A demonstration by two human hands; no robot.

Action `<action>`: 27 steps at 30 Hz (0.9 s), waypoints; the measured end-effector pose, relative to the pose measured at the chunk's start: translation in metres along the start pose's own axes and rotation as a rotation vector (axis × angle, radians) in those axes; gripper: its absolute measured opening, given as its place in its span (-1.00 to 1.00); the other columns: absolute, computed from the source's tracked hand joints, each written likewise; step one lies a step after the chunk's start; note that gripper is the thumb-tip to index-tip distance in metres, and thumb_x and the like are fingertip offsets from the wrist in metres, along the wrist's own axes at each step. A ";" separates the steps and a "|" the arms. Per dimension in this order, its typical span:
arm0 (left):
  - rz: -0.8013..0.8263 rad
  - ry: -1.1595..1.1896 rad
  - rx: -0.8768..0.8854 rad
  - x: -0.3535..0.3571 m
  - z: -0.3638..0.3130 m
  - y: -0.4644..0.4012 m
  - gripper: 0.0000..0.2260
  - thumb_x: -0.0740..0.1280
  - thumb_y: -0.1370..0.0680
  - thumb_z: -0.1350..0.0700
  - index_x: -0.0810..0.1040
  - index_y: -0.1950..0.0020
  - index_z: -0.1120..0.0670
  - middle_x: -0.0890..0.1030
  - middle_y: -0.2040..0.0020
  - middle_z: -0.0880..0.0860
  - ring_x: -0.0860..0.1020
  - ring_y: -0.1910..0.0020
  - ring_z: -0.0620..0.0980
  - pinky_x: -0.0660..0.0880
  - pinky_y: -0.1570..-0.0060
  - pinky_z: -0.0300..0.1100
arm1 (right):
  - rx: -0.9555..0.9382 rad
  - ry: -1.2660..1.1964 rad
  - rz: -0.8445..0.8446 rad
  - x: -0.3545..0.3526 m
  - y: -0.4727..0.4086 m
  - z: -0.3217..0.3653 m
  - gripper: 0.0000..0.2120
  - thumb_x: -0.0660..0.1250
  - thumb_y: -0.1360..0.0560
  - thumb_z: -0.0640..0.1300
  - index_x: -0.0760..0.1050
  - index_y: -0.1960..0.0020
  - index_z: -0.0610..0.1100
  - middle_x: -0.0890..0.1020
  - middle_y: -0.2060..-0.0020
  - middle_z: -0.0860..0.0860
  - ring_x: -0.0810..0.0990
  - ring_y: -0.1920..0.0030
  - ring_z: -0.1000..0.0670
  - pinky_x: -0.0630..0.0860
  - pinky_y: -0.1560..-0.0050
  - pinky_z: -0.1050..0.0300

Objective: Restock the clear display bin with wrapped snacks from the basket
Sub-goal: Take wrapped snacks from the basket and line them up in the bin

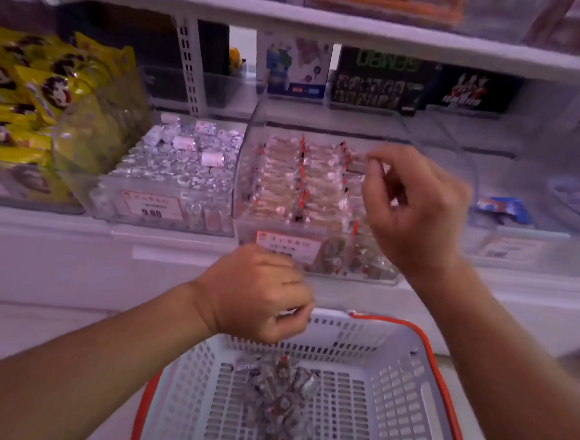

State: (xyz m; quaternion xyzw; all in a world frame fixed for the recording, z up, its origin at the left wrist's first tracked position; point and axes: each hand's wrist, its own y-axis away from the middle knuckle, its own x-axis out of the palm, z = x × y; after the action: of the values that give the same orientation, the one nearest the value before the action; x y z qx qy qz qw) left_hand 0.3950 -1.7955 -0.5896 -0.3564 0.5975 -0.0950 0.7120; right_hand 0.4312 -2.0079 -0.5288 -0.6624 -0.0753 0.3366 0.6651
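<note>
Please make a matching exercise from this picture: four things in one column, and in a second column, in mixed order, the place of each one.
Things:
1. right hand
2. left hand
3. yellow snack bags
4. loose wrapped snacks

Places:
A. on the bottom of the white basket
B. over the far rim of the basket
C. far left of the shelf
D. over the right side of the clear display bin, pinching a wrapped snack

Pairs: 1-D, 2-B, 3-C, 4-A
</note>
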 end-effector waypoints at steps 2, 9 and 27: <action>0.408 -0.010 -0.072 0.030 -0.017 0.029 -0.80 0.36 -0.51 0.07 0.52 0.31 0.04 0.56 0.38 0.03 0.54 0.36 0.10 0.42 0.37 -0.14 | 0.082 -0.150 -0.017 -0.005 0.066 0.026 -0.87 0.28 -0.54 -0.19 0.61 0.10 -0.14 0.50 0.42 0.03 0.43 0.41 0.05 0.36 0.33 0.16; 1.281 0.203 -0.804 0.106 -0.037 0.141 -0.61 0.30 -0.60 -0.10 0.46 -0.38 0.04 0.52 -0.34 0.11 0.52 -0.25 0.13 0.48 -0.20 -0.03 | 0.508 -0.213 1.385 0.041 0.300 0.050 -0.46 0.38 -0.49 0.01 0.37 -0.43 -0.08 0.50 -0.31 -0.18 0.50 -0.30 -0.23 0.47 -0.22 -0.08; 1.233 0.654 -1.367 0.215 -0.070 0.184 -0.30 0.48 -0.51 -0.02 0.23 -0.55 0.10 0.38 -0.44 0.12 0.46 -0.32 0.15 0.44 -0.22 -0.11 | 0.605 -0.207 1.636 0.073 0.426 0.039 -0.70 0.42 -0.45 -0.09 0.52 -0.16 -0.09 0.54 -0.06 -0.11 0.52 -0.12 -0.19 0.49 -0.05 0.08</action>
State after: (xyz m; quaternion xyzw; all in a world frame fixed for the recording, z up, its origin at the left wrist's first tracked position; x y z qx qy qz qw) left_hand 0.3352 -1.8100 -0.8742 -0.2734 0.7734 0.5670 0.0757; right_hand 0.3172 -1.9805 -0.9470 -0.2699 0.4559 0.7716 0.3522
